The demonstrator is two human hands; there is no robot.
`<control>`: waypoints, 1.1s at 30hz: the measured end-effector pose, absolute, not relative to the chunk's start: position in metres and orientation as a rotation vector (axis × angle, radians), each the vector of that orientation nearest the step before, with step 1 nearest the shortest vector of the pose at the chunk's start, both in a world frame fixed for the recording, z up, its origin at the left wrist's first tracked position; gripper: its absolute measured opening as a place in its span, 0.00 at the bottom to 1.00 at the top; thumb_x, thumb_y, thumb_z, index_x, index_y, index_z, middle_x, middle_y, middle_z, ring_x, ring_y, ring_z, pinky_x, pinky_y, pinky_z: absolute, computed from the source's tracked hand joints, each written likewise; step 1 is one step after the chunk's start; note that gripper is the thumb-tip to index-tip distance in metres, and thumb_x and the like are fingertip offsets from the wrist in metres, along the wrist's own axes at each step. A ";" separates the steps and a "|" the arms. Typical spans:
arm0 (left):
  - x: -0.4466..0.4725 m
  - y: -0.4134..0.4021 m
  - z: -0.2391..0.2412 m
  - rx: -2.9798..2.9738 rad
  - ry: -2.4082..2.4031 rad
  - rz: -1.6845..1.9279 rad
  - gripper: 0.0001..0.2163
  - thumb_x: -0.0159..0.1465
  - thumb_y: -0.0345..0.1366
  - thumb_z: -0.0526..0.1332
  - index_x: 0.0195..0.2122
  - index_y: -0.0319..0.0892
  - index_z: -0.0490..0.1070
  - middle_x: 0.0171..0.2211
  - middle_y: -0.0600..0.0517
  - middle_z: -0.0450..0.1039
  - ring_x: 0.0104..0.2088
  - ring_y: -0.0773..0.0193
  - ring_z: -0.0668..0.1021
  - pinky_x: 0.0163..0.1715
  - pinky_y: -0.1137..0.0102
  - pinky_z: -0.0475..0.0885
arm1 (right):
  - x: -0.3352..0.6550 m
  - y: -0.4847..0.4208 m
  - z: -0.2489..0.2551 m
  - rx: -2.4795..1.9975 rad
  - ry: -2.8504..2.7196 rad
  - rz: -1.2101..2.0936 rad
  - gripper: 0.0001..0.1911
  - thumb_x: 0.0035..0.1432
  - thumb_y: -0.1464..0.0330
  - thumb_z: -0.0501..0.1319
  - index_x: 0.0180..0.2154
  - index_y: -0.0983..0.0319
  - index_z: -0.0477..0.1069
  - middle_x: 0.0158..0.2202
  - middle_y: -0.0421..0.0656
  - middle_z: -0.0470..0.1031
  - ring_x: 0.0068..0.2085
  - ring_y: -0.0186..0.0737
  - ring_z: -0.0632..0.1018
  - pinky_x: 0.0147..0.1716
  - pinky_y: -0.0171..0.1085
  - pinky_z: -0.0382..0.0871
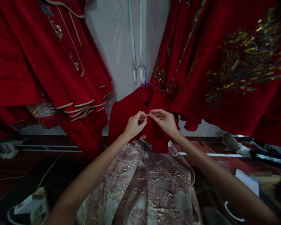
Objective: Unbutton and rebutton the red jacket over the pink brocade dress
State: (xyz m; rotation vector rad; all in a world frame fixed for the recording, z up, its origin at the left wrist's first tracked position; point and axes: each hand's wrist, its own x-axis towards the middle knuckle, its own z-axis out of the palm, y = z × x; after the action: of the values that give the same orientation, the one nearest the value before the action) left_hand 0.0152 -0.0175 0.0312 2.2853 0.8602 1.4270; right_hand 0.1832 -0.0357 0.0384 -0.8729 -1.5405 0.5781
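A sleeveless-looking red top [121, 117] hangs in front of me on a purple hanger [145, 76], above a pale brocade skirt [133, 175] with a metallic sheen. At the top's front opening, my left hand [135, 125] pinches one side of a small beaded clasp [150, 113]. My right hand [165, 122] meets it there, thumb and forefinger closed on the clasp's other side. The fingertips nearly touch, and whether the two halves are joined cannot be made out. Lower on the front sits another beaded clasp [143, 136].
Red embroidered garments [84, 68] hang at the left, and a red garment with gold sequins [245, 59] at the right. A power strip [37, 206] lies lower left. At lower right are a lit phone [247, 182] and another person's foot [231, 142].
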 end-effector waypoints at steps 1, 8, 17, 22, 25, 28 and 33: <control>0.015 -0.018 0.033 2.310 0.865 1.411 0.05 0.59 0.30 0.56 0.38 0.42 0.64 0.33 0.53 0.72 0.31 0.70 0.75 0.35 0.73 0.71 | 0.183 -0.036 0.039 -0.871 -1.540 0.571 0.15 0.52 0.61 0.63 0.41 0.61 0.74 0.38 0.45 0.78 0.36 0.38 0.79 0.39 0.39 0.75; 0.015 -0.011 0.043 2.303 0.819 1.263 0.02 0.59 0.32 0.56 0.33 0.42 0.64 0.28 0.54 0.71 0.28 0.70 0.75 0.31 0.75 0.70 | 0.179 -0.036 0.040 -0.857 -1.553 0.505 0.14 0.53 0.61 0.62 0.42 0.59 0.75 0.40 0.44 0.77 0.38 0.39 0.79 0.40 0.40 0.76; 0.013 -0.008 0.046 2.296 0.776 1.259 0.03 0.59 0.34 0.55 0.33 0.42 0.66 0.26 0.55 0.70 0.27 0.71 0.73 0.30 0.76 0.68 | 0.175 -0.036 0.038 -0.859 -1.525 0.456 0.15 0.55 0.62 0.60 0.44 0.58 0.75 0.43 0.43 0.76 0.41 0.39 0.78 0.43 0.39 0.75; 0.013 -0.010 0.042 2.289 0.784 1.287 0.03 0.59 0.34 0.56 0.32 0.42 0.66 0.26 0.56 0.69 0.27 0.71 0.72 0.30 0.76 0.68 | 0.180 -0.034 0.035 -0.819 -1.555 0.576 0.17 0.53 0.63 0.62 0.46 0.57 0.74 0.44 0.42 0.76 0.42 0.40 0.78 0.44 0.42 0.75; 0.017 -0.012 0.041 2.270 0.815 1.294 0.03 0.59 0.34 0.56 0.33 0.42 0.66 0.26 0.56 0.69 0.27 0.71 0.73 0.30 0.76 0.68 | 0.183 -0.033 0.036 -0.827 -1.547 0.640 0.20 0.50 0.63 0.64 0.47 0.57 0.73 0.43 0.42 0.77 0.41 0.41 0.78 0.45 0.43 0.75; 0.020 -0.011 0.041 2.298 0.821 1.273 0.02 0.59 0.34 0.56 0.33 0.42 0.66 0.26 0.56 0.69 0.27 0.71 0.73 0.31 0.76 0.68 | 0.184 -0.032 0.036 -0.846 -1.528 0.646 0.20 0.50 0.63 0.64 0.47 0.58 0.73 0.42 0.43 0.77 0.40 0.41 0.78 0.44 0.44 0.75; 0.018 -0.006 0.049 2.450 0.801 1.189 0.01 0.59 0.32 0.56 0.30 0.42 0.66 0.25 0.56 0.68 0.26 0.70 0.71 0.30 0.75 0.67 | 0.187 -0.023 0.035 -0.865 -1.537 0.682 0.19 0.50 0.64 0.64 0.46 0.59 0.74 0.39 0.43 0.78 0.38 0.40 0.79 0.43 0.44 0.75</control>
State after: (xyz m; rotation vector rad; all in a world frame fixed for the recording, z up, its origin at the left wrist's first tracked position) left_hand 0.0176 -0.0055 0.0486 2.4496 0.8010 1.1885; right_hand 0.1867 -0.0232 0.0349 -0.8653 -1.5373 0.6816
